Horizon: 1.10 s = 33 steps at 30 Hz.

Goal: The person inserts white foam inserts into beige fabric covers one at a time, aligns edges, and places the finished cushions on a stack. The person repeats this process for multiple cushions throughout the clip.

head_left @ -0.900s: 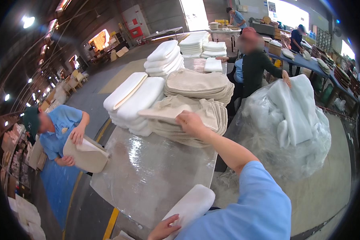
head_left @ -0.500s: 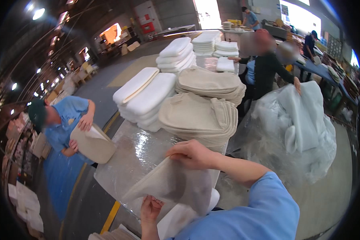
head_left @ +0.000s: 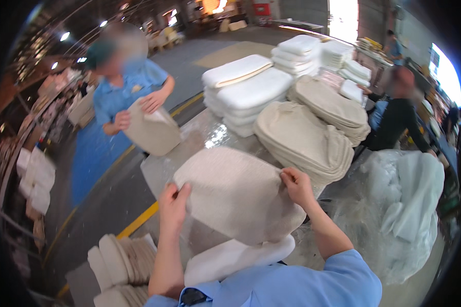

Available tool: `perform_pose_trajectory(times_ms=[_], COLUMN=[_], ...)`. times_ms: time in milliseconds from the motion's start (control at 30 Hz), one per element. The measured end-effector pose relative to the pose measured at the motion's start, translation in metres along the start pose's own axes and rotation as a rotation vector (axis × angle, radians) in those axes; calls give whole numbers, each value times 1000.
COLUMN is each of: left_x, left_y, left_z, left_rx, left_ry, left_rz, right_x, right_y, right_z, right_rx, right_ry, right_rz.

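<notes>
A beige fabric cover (head_left: 235,192) with rounded corners is stretched between my two hands, above the near part of the plastic-covered table. My left hand (head_left: 173,204) pinches its left edge between thumb and fingers. At its right edge, my right hand (head_left: 297,187) grips the fabric in the same way. Below the cover, close against my body, lies a white padded piece (head_left: 235,260), partly hidden. Just beyond my right hand rises a stack of similar beige covers (head_left: 299,140), with a second stack (head_left: 328,102) behind it.
White pads (head_left: 251,92) are piled across the table. At left, a co-worker in a blue shirt (head_left: 130,84) holds a beige covered pad (head_left: 153,130). Clear plastic wrap with white padding (head_left: 410,204) bulges at right. Folded beige pieces (head_left: 120,261) sit at lower left.
The cover, earlier folded and slanting between my hands, is now spread wide and flat. My right hand has moved to its right edge, and the view has turned left.
</notes>
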<state>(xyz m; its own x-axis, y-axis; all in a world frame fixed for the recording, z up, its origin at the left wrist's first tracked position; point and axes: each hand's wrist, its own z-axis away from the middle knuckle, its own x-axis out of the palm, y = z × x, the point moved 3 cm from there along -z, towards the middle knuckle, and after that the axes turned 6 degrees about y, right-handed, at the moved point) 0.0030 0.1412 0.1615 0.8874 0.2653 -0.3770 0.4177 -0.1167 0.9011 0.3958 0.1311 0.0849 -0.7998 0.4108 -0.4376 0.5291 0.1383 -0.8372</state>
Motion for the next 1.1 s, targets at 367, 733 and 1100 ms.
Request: perform_pose_trajectory(times_ms=[367,733,1100], left_x=[65,64,27], left_y=[33,13,-35], left_z=[-4,24,-17], left_rx=[-413,158,10], left_ry=[-241,-289,13], left_rz=[720,26,236], right_x=[122,142,109], right_y=[-130,-97,-83], right_z=[52,12,-22], right_rx=[-239,529,406], right_ry=[-187,-631,-278], right_rz=[-332,-1075,-1044])
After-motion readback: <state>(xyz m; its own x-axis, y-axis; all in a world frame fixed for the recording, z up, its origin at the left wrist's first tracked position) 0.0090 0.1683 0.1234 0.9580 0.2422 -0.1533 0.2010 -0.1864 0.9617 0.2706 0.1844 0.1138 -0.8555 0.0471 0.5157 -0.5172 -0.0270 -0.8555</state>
